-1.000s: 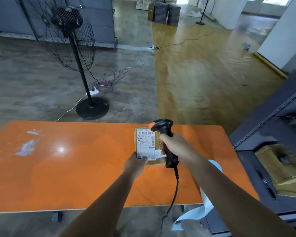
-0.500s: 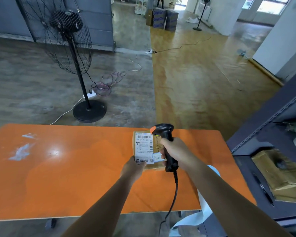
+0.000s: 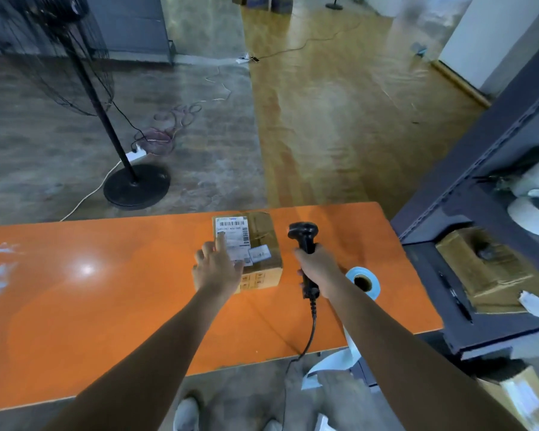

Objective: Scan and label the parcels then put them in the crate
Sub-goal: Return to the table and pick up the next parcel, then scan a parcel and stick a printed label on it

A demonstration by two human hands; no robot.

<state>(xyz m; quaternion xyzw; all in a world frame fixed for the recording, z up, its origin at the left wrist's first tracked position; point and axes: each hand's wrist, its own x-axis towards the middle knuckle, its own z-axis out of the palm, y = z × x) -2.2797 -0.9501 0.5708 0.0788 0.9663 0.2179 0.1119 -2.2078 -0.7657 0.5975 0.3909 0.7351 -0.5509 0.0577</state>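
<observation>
Right, the parcel (image 3: pixel 262 231) sits flat on the orange counter (image 3: pixel 106 306), close to the far edge, with its white shipping label (image 3: pixel 232 234) facing up. The left hand (image 3: pixel 215 269) lies over the parcel's near left corner, fingers (image 3: pixel 221 241) straight and spread apart. The forefinger is stretched out and touches the label just below the barcode: a touch, no grip. Just right of the parcel, the right hand (image 3: pixel 319 269) has its fingers clamped round the handle of the black scanner (image 3: pixel 304 233). The scanner's head is up above the counter and apart from the box. Its cord (image 3: pixel 310 334) drops away over the near edge.

Beside that right wrist lies a pale blue label roll (image 3: pixel 363 283), its paper strip (image 3: pixel 333 362) trailing off the counter toward the floor. Off to the right stands a dark shelf (image 3: pixel 495 135), with a cardboard box (image 3: pixel 479 275) on it and a pen (image 3: pixel 455 301) lying near the box. Beyond the counter, far left, a pedestal fan (image 3: pixel 136 186) stands on the floor.
</observation>
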